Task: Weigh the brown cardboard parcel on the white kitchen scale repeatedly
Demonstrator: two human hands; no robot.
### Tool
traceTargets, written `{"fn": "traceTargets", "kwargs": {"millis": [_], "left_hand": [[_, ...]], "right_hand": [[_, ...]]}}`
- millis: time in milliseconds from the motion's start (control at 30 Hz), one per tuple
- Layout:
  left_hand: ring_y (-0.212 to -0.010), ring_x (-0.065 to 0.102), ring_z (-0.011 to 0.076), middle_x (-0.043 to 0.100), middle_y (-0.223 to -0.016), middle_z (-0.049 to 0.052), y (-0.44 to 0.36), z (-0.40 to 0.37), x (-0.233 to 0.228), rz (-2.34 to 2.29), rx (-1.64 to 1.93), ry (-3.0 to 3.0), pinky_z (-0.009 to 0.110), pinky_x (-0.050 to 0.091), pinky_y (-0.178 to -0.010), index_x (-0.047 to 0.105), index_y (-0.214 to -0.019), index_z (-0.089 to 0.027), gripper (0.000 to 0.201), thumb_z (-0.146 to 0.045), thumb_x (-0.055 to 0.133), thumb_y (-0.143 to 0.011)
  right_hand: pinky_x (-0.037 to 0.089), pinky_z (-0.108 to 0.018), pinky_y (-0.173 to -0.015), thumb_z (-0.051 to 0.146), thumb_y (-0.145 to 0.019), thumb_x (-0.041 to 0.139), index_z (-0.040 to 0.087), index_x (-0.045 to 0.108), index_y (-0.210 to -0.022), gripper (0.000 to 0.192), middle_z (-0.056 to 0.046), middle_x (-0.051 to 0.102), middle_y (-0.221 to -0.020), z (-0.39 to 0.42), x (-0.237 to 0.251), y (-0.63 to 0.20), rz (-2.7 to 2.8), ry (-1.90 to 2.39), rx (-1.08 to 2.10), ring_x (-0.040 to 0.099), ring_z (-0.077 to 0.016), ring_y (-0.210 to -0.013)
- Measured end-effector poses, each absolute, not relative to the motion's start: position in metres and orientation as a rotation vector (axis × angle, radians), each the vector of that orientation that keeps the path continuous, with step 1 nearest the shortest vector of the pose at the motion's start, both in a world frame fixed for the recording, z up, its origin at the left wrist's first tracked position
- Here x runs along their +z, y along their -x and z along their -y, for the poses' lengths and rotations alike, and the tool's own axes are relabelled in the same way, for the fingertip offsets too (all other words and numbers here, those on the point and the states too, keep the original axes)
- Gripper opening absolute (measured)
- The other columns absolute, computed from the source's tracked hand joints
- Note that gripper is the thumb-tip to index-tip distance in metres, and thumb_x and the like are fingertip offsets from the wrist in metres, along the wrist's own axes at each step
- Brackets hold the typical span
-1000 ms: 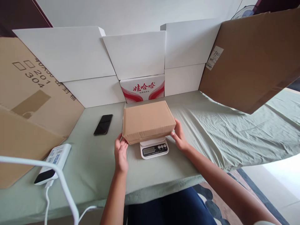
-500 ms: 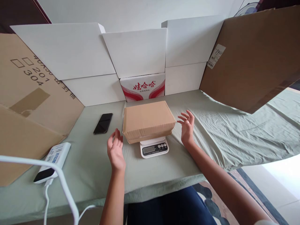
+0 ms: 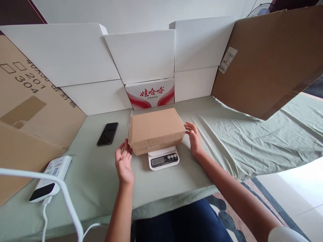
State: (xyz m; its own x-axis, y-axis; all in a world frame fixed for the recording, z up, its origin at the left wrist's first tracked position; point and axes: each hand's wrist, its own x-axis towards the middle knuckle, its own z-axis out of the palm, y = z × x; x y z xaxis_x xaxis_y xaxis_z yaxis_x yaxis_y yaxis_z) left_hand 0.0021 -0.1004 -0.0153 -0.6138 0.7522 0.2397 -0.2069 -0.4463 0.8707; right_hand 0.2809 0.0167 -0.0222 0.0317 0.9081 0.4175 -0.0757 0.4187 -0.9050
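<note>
Box (image 3: 155,129) — open hands (image 3: 123,161) flanking

- One view only, from a camera worn on the person's head, so no second view shares the scene.
- It looks forward and down, close over the table (image 3: 227,141).
- Both forearms reach in from the bottom edge.
- White boxes (image 3: 141,55) wall the far side.

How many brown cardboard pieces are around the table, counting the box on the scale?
3: the small closed box on the scale between both hands, a printed sheet propped at left, and a labelled sheet leaning at right. More may be hidden off frame.
</note>
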Motion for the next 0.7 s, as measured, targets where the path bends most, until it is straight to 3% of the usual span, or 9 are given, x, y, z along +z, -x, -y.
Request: {"fn": "traceTargets", "kwargs": {"millis": [300,700], "left_hand": [[-0.135,0.058,0.0311,0.067,-0.139,0.012,-0.0039,0.1021,-0.0152,-1.153,2.041,-0.893,0.048,0.040,-0.112,0.066,-0.124,-0.027,0.045,-0.039,0.058,-0.082],[-0.136,0.058,0.0311,0.068,-0.138,0.013,-0.0066,0.1029,-0.0117,-1.167,2.028,-0.863,0.047,0.042,-0.111,0.065,-0.126,-0.025,0.053,-0.029,0.057,-0.074]], "right_hand": [[0.051,-0.044,-0.100,0.063,-0.097,0.042,0.029,0.056,-0.133,0.052,-0.009,0.065,-0.129,-0.0133,-0.0177,-0.2785,1.398,0.777,1.027,0.060,-0.0271,-0.119],[0.050,-0.047,-0.101,0.065,-0.098,0.041,0.027,0.057,-0.131,0.053,-0.009,0.064,-0.121,-0.0101,-0.0158,-0.2789,1.470,0.779,0.970,0.060,-0.0282,-0.116]]}}
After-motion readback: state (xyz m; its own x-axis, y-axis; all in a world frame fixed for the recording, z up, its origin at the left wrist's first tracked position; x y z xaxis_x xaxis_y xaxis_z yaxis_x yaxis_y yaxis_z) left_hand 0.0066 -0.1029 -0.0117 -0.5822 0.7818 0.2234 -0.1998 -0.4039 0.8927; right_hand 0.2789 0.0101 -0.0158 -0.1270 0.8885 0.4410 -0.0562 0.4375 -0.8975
